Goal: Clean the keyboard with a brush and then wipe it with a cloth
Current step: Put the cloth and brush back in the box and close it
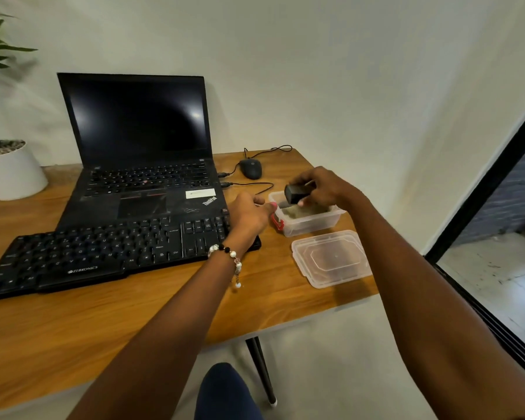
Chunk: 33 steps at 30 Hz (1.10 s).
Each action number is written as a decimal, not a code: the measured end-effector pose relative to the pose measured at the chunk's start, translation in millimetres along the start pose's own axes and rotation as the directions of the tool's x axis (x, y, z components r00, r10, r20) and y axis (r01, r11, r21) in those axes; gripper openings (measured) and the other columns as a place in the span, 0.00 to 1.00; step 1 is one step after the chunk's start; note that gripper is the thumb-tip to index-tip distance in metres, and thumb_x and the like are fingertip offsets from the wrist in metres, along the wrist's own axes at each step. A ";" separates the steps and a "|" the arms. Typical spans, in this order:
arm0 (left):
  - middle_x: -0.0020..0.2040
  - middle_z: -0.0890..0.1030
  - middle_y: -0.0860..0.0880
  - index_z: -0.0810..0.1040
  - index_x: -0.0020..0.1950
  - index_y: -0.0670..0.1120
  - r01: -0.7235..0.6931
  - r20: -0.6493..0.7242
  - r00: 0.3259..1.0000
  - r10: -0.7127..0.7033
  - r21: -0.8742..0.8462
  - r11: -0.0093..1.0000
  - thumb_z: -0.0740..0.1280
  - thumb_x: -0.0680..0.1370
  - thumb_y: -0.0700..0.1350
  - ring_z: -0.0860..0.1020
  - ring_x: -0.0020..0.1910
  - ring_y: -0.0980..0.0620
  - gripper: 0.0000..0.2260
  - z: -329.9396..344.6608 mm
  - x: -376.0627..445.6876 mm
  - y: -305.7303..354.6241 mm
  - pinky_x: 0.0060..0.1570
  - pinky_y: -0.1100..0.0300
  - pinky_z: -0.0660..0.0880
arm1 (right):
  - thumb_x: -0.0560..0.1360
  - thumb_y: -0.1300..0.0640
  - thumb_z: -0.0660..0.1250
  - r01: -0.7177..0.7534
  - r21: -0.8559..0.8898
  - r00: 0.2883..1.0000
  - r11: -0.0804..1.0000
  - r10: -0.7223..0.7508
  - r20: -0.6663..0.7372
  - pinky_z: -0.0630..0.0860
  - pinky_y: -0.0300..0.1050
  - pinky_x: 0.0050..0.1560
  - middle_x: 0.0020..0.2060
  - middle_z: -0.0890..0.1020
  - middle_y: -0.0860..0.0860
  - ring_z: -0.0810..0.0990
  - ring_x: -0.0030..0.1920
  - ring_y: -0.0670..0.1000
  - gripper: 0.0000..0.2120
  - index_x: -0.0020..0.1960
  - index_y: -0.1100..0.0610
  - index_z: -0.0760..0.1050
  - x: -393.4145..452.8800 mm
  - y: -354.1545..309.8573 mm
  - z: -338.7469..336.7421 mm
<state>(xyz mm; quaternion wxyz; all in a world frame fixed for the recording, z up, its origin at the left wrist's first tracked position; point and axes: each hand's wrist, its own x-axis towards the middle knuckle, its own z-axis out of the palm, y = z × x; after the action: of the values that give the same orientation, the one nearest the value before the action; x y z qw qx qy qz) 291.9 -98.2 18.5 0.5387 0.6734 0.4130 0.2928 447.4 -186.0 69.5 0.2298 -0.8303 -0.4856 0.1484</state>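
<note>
A black keyboard lies on the wooden table in front of an open laptop. My right hand grips a small dark block-shaped object, probably the brush, just above an open clear plastic box. Something greyish, perhaps the cloth, lies in the box. My left hand, fingers curled, hovers over the keyboard's right end, with its fingertips at the box's left rim; whether they pinch the rim is unclear.
The box's clear lid lies near the table's right front edge. A black laptop stands open behind the keyboard, with a wired mouse to its right. A potted plant stands far left. The table edge runs close by.
</note>
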 end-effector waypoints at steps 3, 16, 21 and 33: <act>0.48 0.82 0.44 0.77 0.44 0.50 0.001 0.019 1.000 -0.002 0.041 0.999 0.78 0.69 0.48 0.83 0.46 0.44 0.11 5.1 5.0 -4.3 0.46 0.47 0.81 | 0.70 0.68 0.74 0.036 -0.179 0.994 0.983 -0.017 0.109 0.73 0.47 0.63 0.60 0.79 0.54 0.76 0.61 0.55 0.23 0.64 0.58 0.78 8.2 5.5 13.5; 0.49 0.83 0.44 0.76 0.48 0.51 -0.072 -0.042 0.996 0.078 0.133 0.989 0.73 0.74 0.43 0.83 0.45 0.46 0.09 11.8 -11.5 -0.9 0.40 0.52 0.82 | 0.69 0.68 0.74 -0.020 0.280 0.967 0.960 0.089 -0.238 0.76 0.49 0.62 0.55 0.82 0.54 0.80 0.56 0.53 0.18 0.58 0.60 0.80 -22.2 17.8 -5.8; 0.40 0.83 0.44 0.81 0.41 0.46 -0.036 -0.030 0.999 0.044 0.221 0.975 0.72 0.74 0.45 0.83 0.40 0.43 0.04 20.9 -35.5 -7.3 0.36 0.49 0.82 | 0.71 0.61 0.75 -0.246 0.388 0.830 0.888 0.400 -0.390 0.78 0.46 0.45 0.47 0.83 0.58 0.80 0.43 0.53 0.10 0.51 0.64 0.81 -62.1 31.2 -9.1; 0.44 0.81 0.41 0.77 0.52 0.43 0.146 0.097 0.982 -0.161 0.144 0.979 0.69 0.74 0.35 0.78 0.28 0.47 0.09 27.4 -76.5 -3.7 0.30 0.52 0.80 | 0.74 0.58 0.72 -0.523 0.162 0.803 0.837 0.547 -0.234 0.76 0.49 0.54 0.56 0.79 0.59 0.78 0.56 0.59 0.19 0.62 0.64 0.72 -104.4 59.3 22.2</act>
<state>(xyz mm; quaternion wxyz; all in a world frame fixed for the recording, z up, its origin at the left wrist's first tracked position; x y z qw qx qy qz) 276.8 -177.9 12.0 0.5341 0.6896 0.4530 0.1844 430.2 -297.1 21.9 0.2795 -0.9346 -0.1884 0.1137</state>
